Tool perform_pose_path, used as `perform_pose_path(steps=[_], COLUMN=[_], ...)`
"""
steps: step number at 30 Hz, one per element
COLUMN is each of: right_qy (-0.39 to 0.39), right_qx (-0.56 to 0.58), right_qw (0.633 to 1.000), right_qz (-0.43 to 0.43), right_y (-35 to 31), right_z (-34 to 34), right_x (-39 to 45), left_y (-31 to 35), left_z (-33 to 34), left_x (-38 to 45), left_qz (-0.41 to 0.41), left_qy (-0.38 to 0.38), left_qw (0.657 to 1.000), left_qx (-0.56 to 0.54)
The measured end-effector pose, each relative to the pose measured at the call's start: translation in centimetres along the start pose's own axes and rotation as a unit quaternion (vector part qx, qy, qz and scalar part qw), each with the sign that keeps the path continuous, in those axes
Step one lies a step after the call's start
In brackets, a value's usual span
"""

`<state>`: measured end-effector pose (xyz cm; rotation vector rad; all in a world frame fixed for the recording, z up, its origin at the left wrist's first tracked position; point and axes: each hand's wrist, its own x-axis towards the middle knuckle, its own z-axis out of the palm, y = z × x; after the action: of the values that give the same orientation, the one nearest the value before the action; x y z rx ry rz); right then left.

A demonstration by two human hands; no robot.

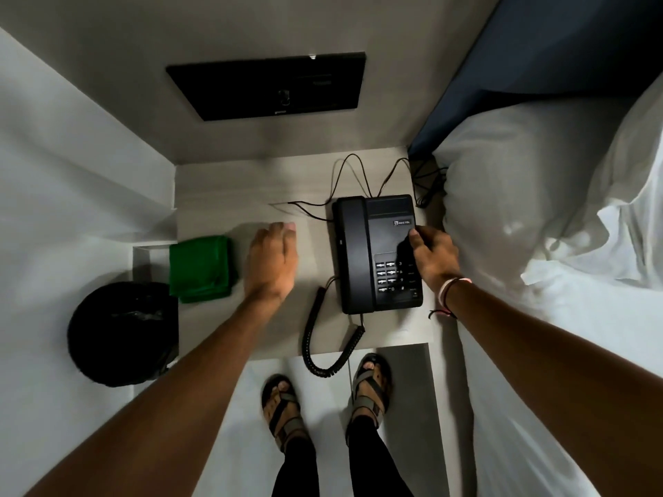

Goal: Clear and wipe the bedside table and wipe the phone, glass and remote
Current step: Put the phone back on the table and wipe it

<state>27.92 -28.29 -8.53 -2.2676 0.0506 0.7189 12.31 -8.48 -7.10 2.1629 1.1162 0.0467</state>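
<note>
A black desk phone (362,245) sits on the right half of the pale bedside table (222,195), handset on its cradle, coiled cord (315,338) hanging over the front edge. My right hand (432,254) grips the phone's right edge, thumb on its top face. My left hand (272,261) hovers flat over the middle of the table, fingers together, holding nothing. A folded green cloth (201,269) lies at the table's left edge, just left of my left hand. No glass or remote is in view.
Thin black wires (351,177) run from the phone's back toward the wall and bed. A black-lined bin (122,333) stands on the floor at left. A white pillow and bedding (538,217) press against the table's right side. A dark wall panel (265,87) hangs above.
</note>
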Motion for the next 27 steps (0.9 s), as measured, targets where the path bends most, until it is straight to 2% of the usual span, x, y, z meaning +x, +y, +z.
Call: perform_pose_path(steps=[5, 9, 13, 18, 22, 25, 27], right_qy=[-0.022, 0.019, 0.034, 0.039, 0.085, 0.146, 0.148], right_qx=[-0.044, -0.095, -0.119, -0.161, -0.203, -0.241, -0.233], right_qw=[0.999, 0.994, 0.99, 0.983, 0.971, 0.951, 0.941], right_qz=[-0.008, -0.043, -0.073, -0.074, -0.091, -0.127, -0.194], right_y=[0.3, 0.0, -0.3, -0.9, -1.5, -2.4, -3.4], right_z=[0.1, 0.5, 0.8, 1.5, 1.9, 1.9, 2.0], right_x=[-1.0, -1.3, -1.4, -1.5, -2.0, -2.6, -3.1], left_y=[-5.9, -10.4, -12.2, -13.3, -13.0, -12.7, -12.4], left_z=[-5.6, -8.3, -8.8, -8.7, -8.9, -8.9, -8.8], left_x=[0.5, 0.9, 1.1, 1.4, 2.0, 2.0, 1.9], left_qz=[-0.023, -0.082, -0.152, -0.183, -0.197, -0.201, -0.19], left_qy=[0.067, 0.062, 0.018, 0.042, 0.056, 0.064, 0.063], left_qw=[0.993, 0.983, 0.985, 0.981, 0.978, 0.977, 0.971], left_qx=[0.091, 0.153, 0.075, 0.044, 0.031, -0.042, -0.13])
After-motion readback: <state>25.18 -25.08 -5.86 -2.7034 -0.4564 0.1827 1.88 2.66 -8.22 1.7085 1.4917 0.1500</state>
